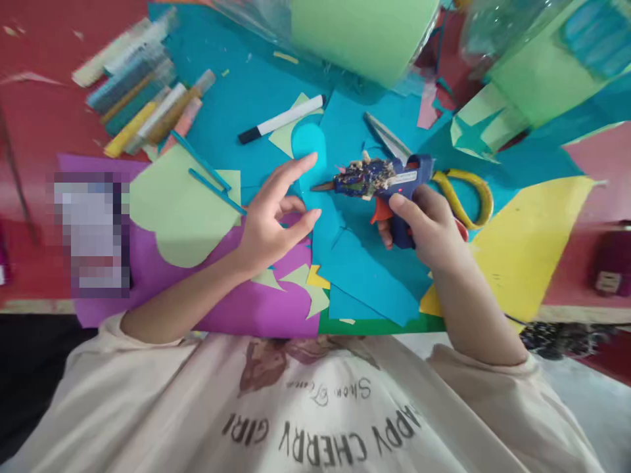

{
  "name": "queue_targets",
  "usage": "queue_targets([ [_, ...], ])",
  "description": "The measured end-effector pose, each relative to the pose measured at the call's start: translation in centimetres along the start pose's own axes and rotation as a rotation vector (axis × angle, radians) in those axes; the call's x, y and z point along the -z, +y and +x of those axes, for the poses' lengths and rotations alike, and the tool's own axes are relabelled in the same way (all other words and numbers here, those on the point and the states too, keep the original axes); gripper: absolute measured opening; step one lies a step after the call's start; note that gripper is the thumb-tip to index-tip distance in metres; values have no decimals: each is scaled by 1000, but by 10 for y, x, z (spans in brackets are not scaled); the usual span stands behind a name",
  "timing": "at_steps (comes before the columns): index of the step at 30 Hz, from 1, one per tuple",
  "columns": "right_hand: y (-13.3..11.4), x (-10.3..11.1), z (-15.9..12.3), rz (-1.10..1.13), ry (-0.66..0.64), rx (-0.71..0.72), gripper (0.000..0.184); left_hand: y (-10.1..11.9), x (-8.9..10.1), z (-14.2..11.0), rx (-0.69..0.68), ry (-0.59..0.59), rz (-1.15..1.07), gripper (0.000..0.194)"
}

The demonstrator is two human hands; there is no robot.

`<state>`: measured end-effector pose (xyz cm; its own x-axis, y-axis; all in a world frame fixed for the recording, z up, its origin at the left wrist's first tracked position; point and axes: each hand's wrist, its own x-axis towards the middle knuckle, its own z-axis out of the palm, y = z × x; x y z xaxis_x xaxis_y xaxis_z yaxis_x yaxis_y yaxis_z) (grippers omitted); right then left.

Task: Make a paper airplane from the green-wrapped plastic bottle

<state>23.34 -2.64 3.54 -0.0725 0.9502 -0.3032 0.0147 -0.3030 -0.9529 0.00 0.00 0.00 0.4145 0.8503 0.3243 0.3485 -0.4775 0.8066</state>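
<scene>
My right hand (434, 226) is wrapped round the handle of a dark blue hot glue gun (407, 177) with an orange trigger. Crusted residue covers the gun's front part. Its nozzle points left, over or touching a light blue rounded paper cutout (308, 139). My left hand (276, 220) is spread around the cutout's left side, thumb and index finger apart; whether the fingertips touch the paper I cannot tell. Above the cutout lies a white marker with black ends (288, 119). Behind the gun are scissors with yellow handles (466, 197), partly hidden.
Several markers (142, 92) lie at the upper left. A pale green paper shape (185, 207) and thin blue strips rest on purple paper (246, 312). Yellow paper (537, 230) is at the right, a blurred phone-like object (93, 230) at the left. Green sheets in plastic (365, 39) stand at the back.
</scene>
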Motion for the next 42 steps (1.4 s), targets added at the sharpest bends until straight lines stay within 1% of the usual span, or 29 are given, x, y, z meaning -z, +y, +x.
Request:
queue_targets([
  [5, 0, 2, 0, -3, -27, 10, 41, 3, 0, 0, 11, 7, 10, 53],
  [10, -2, 3, 0, 20, -25, -23, 41, 0, 3, 0, -24, -4, 5, 56],
  [18, -3, 5, 0, 56, -4, -54, 41, -4, 4, 1, -74, 9, 4, 56],
  [26, -2, 9, 0, 6, 34, -17, 43, -2, 6, 3, -111, 21, -16, 55],
  [29, -1, 12, 0, -33, 65, 12, 41, -2, 6, 4, -133, 46, -66, 57],
  [31, -1, 13, 0, -21, 82, 37, 39, -2, 6, 4, -141, 49, -65, 58],
  [35, -3, 14, 0, 50, 101, 60, 37, -5, 6, 3, -116, 30, -33, 59],
  [39, -2, 15, 1, 55, 113, 61, 37, -7, 5, 2, -107, 9, -29, 59],
  [42, -1, 16, 2, 50, 96, 72, 36, -8, 5, 2, -64, 2, -12, 58],
])
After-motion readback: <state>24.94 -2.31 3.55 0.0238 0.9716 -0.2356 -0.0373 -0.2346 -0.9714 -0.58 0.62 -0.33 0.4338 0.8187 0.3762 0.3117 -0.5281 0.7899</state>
